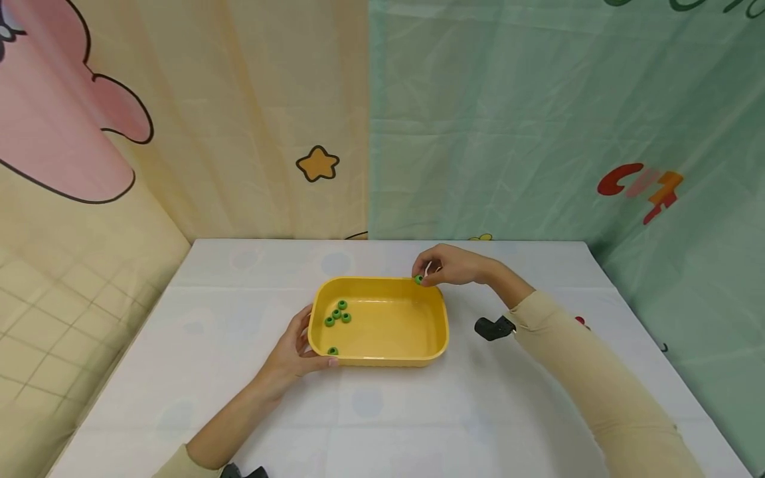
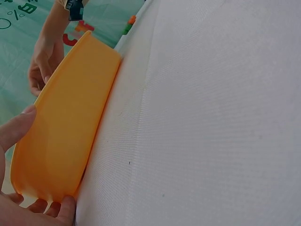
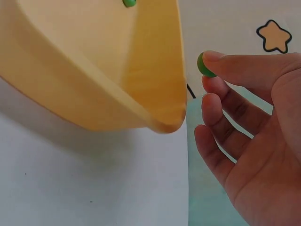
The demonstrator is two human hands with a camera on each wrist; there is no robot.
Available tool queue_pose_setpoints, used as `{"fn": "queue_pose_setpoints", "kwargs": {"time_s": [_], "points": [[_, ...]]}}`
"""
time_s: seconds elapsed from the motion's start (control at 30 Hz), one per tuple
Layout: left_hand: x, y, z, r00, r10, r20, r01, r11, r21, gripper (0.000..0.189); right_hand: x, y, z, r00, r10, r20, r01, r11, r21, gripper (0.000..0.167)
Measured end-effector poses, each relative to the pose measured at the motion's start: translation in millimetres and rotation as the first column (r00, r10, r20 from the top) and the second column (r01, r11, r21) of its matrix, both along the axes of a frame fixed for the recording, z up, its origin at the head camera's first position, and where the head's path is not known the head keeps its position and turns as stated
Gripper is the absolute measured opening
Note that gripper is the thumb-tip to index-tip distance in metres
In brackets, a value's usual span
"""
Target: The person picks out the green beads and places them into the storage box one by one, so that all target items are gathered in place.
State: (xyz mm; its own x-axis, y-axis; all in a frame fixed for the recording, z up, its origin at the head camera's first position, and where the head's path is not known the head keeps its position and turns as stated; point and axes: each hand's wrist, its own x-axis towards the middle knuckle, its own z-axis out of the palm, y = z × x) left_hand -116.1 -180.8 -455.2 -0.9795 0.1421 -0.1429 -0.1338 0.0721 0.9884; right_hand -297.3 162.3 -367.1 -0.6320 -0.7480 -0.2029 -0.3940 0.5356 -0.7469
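A shallow yellow tray (image 1: 382, 362) with rounded corners rests on the table, several green beads (image 1: 337, 314) lying toward its left side. My left hand (image 1: 297, 356) grips the tray's front-left corner, thumb on the front rim and fingers round the side wall. In the left wrist view the fingertips (image 2: 68, 207) reach to the tray's lower edge. Over the far right corner of the tray, my right hand (image 1: 449, 265) pinches one green bead (image 3: 205, 67) between thumb and index finger. The other fingers of that hand are loosely bent.
The tray stands on a white cloth-covered table (image 1: 382, 425). A small red thing (image 1: 581, 320) shows partly behind the right forearm. Printed curtains (image 1: 478, 133) hang behind the table's far edge.
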Motion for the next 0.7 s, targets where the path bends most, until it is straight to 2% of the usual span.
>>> {"fn": "queue_pose_setpoints", "kwargs": {"time_s": [0.37,0.7], "points": [[-0.3,0.5,-1.9,1.0,-0.006,-0.006,0.007,1.0,0.006,0.112,-0.7,-35,1.0,0.997,0.068,-0.026,-0.067,0.997,0.024,0.018],[-1.1,0.2,-0.7,1.0,-0.007,0.004,0.007,1.0,0.013,0.111,-2.1,-65,-3.1,0.983,0.176,-0.04,-0.177,0.984,0.0,0.018]]}}
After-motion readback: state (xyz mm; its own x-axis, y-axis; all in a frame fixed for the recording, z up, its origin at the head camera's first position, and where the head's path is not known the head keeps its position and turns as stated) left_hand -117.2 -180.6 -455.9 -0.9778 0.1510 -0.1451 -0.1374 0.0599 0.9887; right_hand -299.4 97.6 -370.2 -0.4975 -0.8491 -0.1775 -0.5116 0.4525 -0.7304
